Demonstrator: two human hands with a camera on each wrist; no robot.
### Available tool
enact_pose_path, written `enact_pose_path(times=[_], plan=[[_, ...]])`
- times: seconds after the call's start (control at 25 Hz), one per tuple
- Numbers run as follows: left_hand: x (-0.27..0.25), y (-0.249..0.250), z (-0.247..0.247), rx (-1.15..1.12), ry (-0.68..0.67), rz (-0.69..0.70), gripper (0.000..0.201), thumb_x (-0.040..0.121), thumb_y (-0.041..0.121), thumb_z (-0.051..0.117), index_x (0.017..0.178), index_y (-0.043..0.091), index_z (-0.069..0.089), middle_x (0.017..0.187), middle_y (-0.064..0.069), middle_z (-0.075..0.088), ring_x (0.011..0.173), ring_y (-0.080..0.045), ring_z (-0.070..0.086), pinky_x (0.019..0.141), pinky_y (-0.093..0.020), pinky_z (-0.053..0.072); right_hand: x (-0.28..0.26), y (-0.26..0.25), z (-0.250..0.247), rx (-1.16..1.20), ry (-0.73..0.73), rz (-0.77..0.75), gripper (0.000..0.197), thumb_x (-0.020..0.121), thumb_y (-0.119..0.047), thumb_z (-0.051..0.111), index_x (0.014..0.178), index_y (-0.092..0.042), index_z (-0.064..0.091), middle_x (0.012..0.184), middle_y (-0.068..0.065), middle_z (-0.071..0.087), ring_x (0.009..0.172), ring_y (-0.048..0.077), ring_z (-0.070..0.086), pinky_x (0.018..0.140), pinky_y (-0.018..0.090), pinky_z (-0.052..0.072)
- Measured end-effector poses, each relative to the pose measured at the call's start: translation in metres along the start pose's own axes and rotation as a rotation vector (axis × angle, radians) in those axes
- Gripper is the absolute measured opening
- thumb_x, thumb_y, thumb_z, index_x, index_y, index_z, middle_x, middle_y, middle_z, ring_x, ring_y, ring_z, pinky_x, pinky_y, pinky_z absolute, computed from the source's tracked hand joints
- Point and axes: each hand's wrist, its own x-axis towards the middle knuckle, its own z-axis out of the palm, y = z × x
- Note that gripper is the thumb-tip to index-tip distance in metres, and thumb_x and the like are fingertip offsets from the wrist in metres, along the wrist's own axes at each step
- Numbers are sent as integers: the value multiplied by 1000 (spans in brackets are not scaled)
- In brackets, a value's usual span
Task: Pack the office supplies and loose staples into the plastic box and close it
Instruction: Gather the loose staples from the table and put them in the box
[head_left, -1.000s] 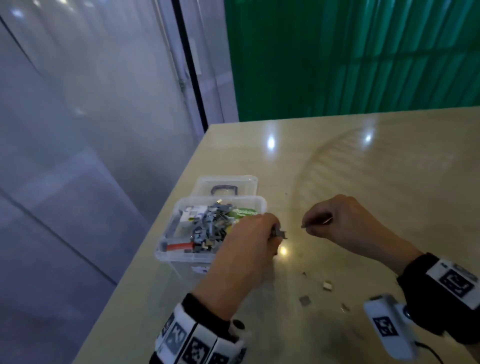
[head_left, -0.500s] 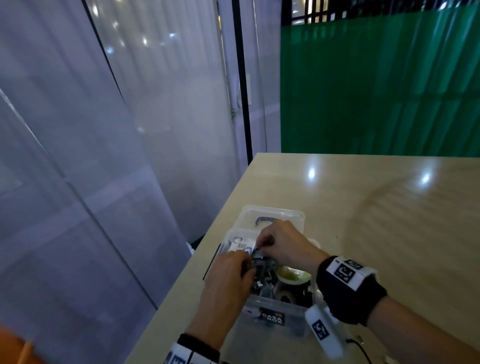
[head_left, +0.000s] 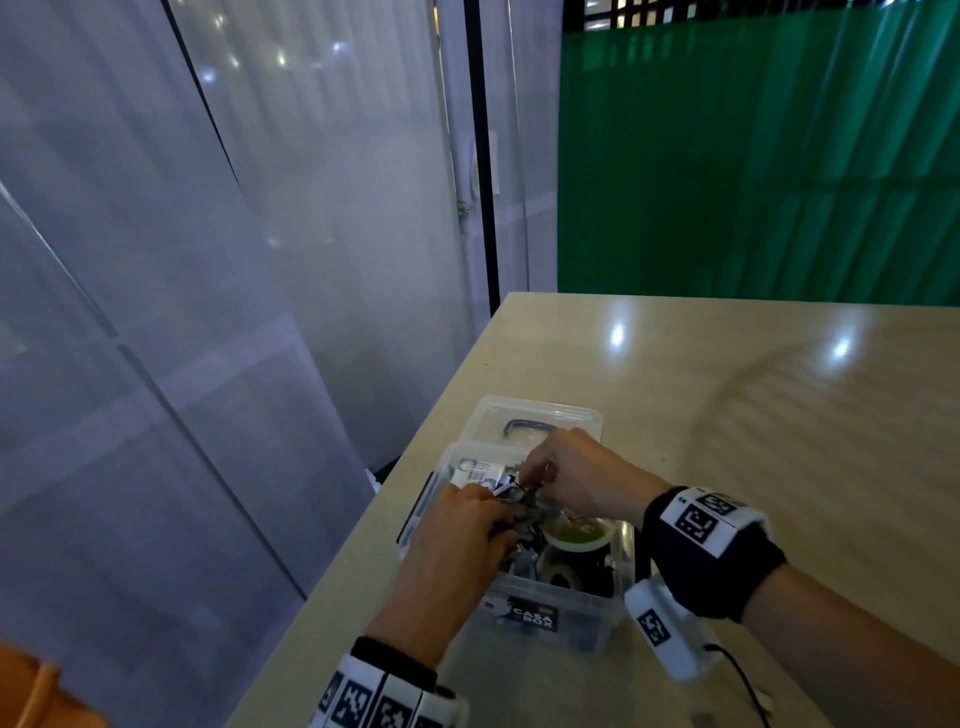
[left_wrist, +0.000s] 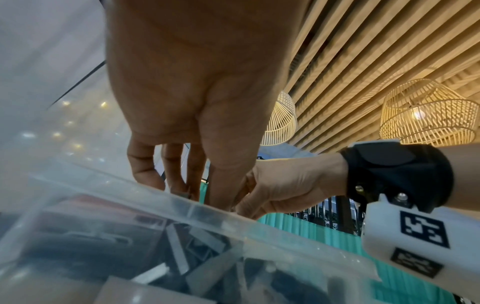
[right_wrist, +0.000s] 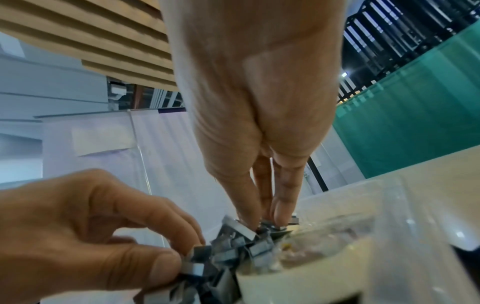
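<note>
A clear plastic box (head_left: 563, 610) labelled CASA BOX stands open near the table's left edge. Its lid (head_left: 540, 418) lies flat just behind it. Inside is a heap of grey staple strips (right_wrist: 233, 242) beside a round tub with a yellow-green top (head_left: 576, 535). Both hands are over the box. My left hand (head_left: 506, 512) pinches a staple strip (right_wrist: 194, 267) between thumb and fingers. My right hand (head_left: 532, 486) points down, its fingertips (right_wrist: 280, 214) pressed together on staples at the top of the heap. The box wall (left_wrist: 207, 214) hides the fingertips in the left wrist view.
The wooden table (head_left: 753, 415) stretches away to the right and back. Its left edge (head_left: 363, 530) runs just beside the box, with frosted glass panels (head_left: 208, 312) beyond. A green wall (head_left: 753, 156) stands behind the table. An orange object (head_left: 36, 696) sits at the lower left.
A second ago both hands were pinching staples over the table to the right of the box. They have since moved left over the open box and lowered onto the staple heap.
</note>
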Motion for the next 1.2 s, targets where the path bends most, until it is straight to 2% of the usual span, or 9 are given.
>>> enact_pose_path(times=[0.12, 0.28, 0.44, 0.6, 0.72, 0.88, 1.04, 1.12, 1.2], plan=[[2, 10, -6, -7, 53, -13, 20, 95, 31, 60, 107, 24, 74, 108, 5, 66, 100, -12, 56, 86, -24, 44, -7, 1, -5, 29, -25, -25, 25, 81, -3, 73, 98, -20, 81, 86, -4, 74, 76, 7, 65, 66, 19, 51], [10, 27, -15, -55, 102, -33, 20, 96, 26, 57, 107, 19, 73, 109, 2, 66, 102, -16, 57, 81, -22, 38, -27, 7, -23, 85, 71, -11, 25, 85, -3, 72, 104, -18, 79, 99, -2, 76, 89, 7, 69, 82, 24, 57], [20, 59, -9, -122, 121, 29, 18, 93, 22, 61, 108, 18, 73, 112, 0, 66, 104, -20, 57, 89, -35, 48, -65, 16, -45, 98, 139, 15, 22, 84, -9, 77, 104, -18, 79, 97, -5, 76, 87, 1, 69, 79, 16, 56], [25, 114, 3, -159, 70, 147, 22, 94, 23, 63, 114, 16, 71, 115, -5, 65, 108, -24, 57, 92, -34, 45, -127, 41, -64, 123, 115, 94, 19, 84, -15, 78, 103, -19, 79, 93, -8, 76, 86, 1, 70, 78, 17, 55], [20, 156, 27, -209, -13, 225, 24, 95, 24, 61, 116, 17, 70, 112, -4, 66, 103, -22, 60, 92, -37, 48, -171, 80, -52, 78, -32, 250, 17, 87, -23, 78, 103, -21, 77, 91, -5, 76, 81, 7, 71, 75, 25, 56], [7, 191, 76, -168, -307, 228, 23, 97, 22, 57, 113, 13, 71, 109, -9, 67, 95, -26, 64, 88, -42, 54, -213, 130, -7, -16, -178, 485, 18, 88, -28, 75, 105, -23, 75, 105, -6, 74, 89, 6, 67, 82, 27, 53], [-1, 180, 121, 9, -434, 163, 21, 96, 14, 55, 111, 6, 67, 116, -13, 60, 108, -32, 58, 88, -41, 50, -231, 147, 29, -64, -56, 547, 29, 94, -12, 61, 122, -10, 69, 121, 6, 67, 108, 23, 63, 92, 33, 49], [-6, 168, 137, 94, -453, 171, 24, 88, 7, 63, 112, 6, 61, 120, -11, 54, 111, -32, 52, 88, -38, 46, -232, 148, 43, -58, 12, 521, 31, 92, -4, 53, 120, 2, 66, 122, 18, 63, 111, 33, 59, 96, 42, 48], [-11, 157, 148, 163, -465, 178, 37, 83, 12, 71, 117, 9, 58, 124, -9, 52, 113, -29, 49, 93, -37, 43, -233, 145, 60, -65, 6, 482, 32, 88, -1, 52, 116, 3, 66, 122, 17, 59, 115, 34, 55, 97, 45, 46]])
